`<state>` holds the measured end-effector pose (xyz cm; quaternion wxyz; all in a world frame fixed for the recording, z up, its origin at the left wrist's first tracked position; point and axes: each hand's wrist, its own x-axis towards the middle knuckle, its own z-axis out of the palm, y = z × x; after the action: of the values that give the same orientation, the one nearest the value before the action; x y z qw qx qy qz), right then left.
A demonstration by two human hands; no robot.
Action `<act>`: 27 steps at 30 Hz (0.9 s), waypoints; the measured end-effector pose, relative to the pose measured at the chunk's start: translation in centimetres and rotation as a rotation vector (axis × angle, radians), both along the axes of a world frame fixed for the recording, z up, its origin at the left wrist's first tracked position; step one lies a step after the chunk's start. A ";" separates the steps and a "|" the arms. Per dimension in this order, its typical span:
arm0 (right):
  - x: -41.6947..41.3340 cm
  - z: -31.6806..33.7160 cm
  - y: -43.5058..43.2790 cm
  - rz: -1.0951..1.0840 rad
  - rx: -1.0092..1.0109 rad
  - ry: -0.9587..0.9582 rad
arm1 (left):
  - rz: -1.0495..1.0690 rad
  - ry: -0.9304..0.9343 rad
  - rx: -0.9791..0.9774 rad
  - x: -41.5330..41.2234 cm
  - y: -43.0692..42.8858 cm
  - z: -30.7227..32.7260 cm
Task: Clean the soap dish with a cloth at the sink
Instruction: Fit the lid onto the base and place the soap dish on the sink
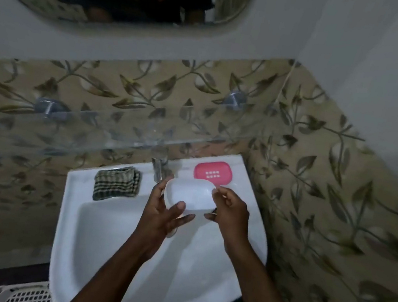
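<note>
Dish (190, 192) white plastic, likely light, stiff, slippery wet; left hand (165, 210) and right hand (229, 207) clasp ends over sink (71, 222). Cloth (117, 183) untouched.

Basket (24, 293) — cropped; tap (158, 168) — blurred

Open basin of the white sink (67, 247) in the lower centre, free toward the lower left. Blocked at frame centre by the left hand (163, 212) and right hand (229, 215), both gripping the white soap dish tray (190, 193). Back ledge crowded: checked cloth (117, 182) at left, tap (158, 168) in the middle, pink soap dish insert (212, 173) at right. Glass shelf (123, 134) overhanging above, tiled wall (338, 210) close on the right.
</note>
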<state>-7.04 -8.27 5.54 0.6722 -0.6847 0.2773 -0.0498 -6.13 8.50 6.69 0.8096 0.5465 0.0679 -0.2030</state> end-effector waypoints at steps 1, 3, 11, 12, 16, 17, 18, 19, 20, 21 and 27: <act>0.2 -0.1 -0.7 -0.013 0.007 0.014 | -0.028 -0.032 0.058 0.4 -0.6 -0.5; 0.8 -0.9 -2.2 -0.030 0.025 0.057 | -0.064 -0.108 0.211 1.4 -1.8 -1.6; 5.1 -5.7 -5.8 0.100 -0.176 0.126 | 0.000 -0.102 0.348 3.7 -3.4 -4.4; 5.9 -6.9 -6.4 0.153 -0.423 0.074 | 0.008 -0.094 0.364 3.8 -3.4 -4.7; 8.5 -9.5 -7.9 0.486 -1.181 -0.088 | 0.002 -0.094 0.400 3.6 -3.0 -5.0; 9.0 -9.5 -8.0 0.555 -1.285 -0.109 | 0.003 -0.099 0.406 3.4 -3.0 -4.9; 9.5 -9.7 -8.1 0.608 -1.359 -0.120 | 0.006 -0.104 0.410 3.3 -2.9 -4.9; 10.0 -9.9 -8.2 0.647 -1.413 -0.129 | 0.008 -0.109 0.411 3.2 -2.8 -5.0; 10.2 -10.1 -8.2 0.665 -1.455 -0.142 | 0.007 -0.114 0.412 3.2 -2.7 -5.0; 10.4 -10.3 -8.2 0.667 -1.489 -0.157 | 0.006 -0.119 0.413 3.1 -2.7 -4.9; 10.0 -8.6 -7.9 0.578 -1.562 -0.249 | -0.004 -0.144 0.382 2.9 -2.0 -4.6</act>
<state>2.91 -16.13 -3.01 0.0170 -0.9866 -0.0990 -0.1285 -3.19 6.53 2.14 0.6937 0.7033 0.0459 -0.1486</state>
